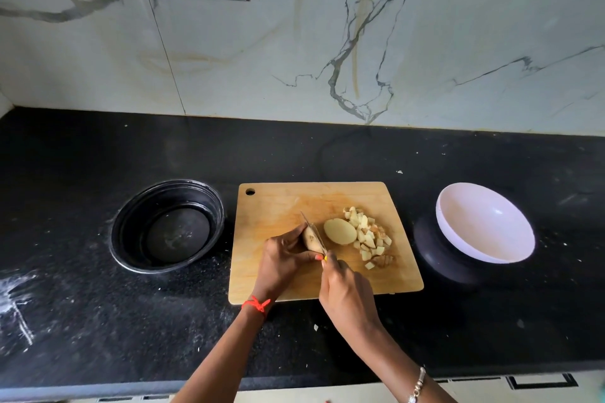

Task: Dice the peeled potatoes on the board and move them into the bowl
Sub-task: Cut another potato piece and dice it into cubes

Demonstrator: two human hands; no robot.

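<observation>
We pin a potato half (311,240) on the board (278,206) with our left hand (281,263), its long axis along the knife (313,232) gripped in our right hand (347,294), diced pieces (368,235) and white bowl (484,226) lying to the right.

I've got the cutting board (281,206) at centre frame on the counter (82,321), an empty bowl (167,226) to its left, a second bowl (484,222) tilted to its right. On the board, my hands meet at lower centre over a potato piece (311,240); right of it lies a potato half (340,231), then the diced pile (368,234).
</observation>
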